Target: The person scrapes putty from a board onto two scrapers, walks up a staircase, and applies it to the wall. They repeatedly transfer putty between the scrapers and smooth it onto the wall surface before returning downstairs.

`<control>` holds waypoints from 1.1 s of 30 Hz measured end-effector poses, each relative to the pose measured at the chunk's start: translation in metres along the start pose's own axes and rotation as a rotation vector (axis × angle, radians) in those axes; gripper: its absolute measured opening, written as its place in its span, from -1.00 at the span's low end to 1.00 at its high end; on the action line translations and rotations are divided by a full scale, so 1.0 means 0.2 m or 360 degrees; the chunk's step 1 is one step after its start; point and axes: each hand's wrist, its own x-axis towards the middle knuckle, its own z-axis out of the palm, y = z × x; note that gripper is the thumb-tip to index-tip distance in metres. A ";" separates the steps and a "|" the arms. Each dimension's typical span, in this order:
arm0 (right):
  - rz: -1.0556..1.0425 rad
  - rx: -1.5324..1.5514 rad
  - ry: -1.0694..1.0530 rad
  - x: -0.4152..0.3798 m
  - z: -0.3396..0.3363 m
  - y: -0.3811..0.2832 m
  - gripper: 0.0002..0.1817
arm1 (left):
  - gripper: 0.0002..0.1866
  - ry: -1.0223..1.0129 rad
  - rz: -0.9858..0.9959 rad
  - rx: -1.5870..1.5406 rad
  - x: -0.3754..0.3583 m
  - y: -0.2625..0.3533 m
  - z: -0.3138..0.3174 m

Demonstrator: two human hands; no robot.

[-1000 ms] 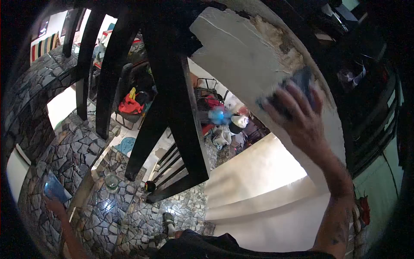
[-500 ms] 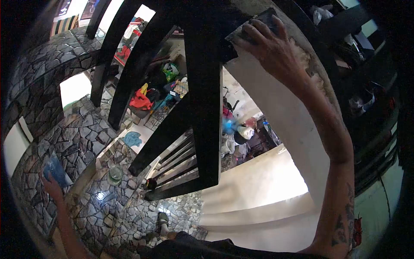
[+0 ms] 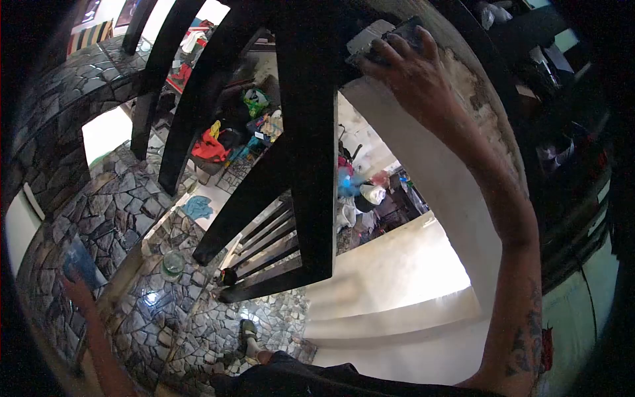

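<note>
We hold our right hand (image 3: 413, 69) high, fingers (image 3: 397, 49) curled over a dark sanding pad (image 3: 387, 36), pressing it flat against the white plaster beam (image 3: 436, 172) right where it meets the black rail (image 3: 311, 132). The pad is grey, rectangular and dusty, mostly hidden under our fingers. Low down, our left hand (image 3: 79, 288) pinches a blue sheet (image 3: 78, 261) against the stone wall (image 3: 99, 212). A jar (image 3: 173, 263) sits on the stone floor.
</note>
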 end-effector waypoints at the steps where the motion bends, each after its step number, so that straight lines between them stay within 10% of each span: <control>1: 0.0006 0.0004 -0.0009 -0.03 0.00 0.00 -0.46 | -0.42 -0.0010 -0.0001 -0.0012 0.01 -0.01 0.00; 27: 0.0124 0.0368 -0.0780 -1.14 -0.36 -0.06 -0.52 | -0.33 -0.0145 -0.0093 0.0271 0.05 0.01 0.04; 33: 0.0199 0.0263 -0.0202 -0.67 -0.40 0.00 -0.38 | -0.32 -0.0207 -0.0090 0.0385 0.05 0.02 0.03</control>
